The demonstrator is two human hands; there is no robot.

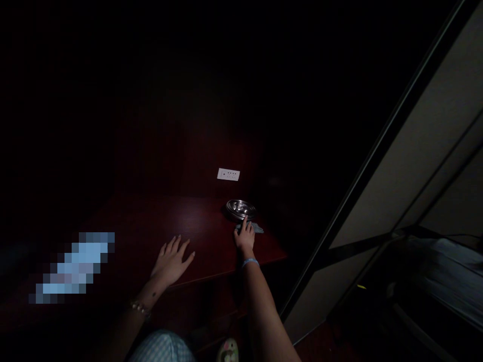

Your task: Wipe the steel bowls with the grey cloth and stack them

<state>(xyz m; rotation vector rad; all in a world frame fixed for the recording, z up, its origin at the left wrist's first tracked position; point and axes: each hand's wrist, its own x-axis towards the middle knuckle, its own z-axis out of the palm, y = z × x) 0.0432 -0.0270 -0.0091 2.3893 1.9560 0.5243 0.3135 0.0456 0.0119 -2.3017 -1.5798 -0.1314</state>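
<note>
My left hand lies flat near the front edge of a dark red wooden desk, fingers spread and nothing in them. Farther right, my right hand rests with fingers stretched out over a crumpled grey-blue cloth; part of the cloth is hidden under it. Just beyond those fingertips sits a shiny metal bowl, with several rims showing as if bowls are stacked. Whether a fingertip touches the bowl's rim, I cannot tell.
A white power socket is set in the dark back panel. On the right stands a pale panel with a dark frame. Greyish fabric lies at lower right. A blurred-out bright blue patch is at left. Much is too dark to make out.
</note>
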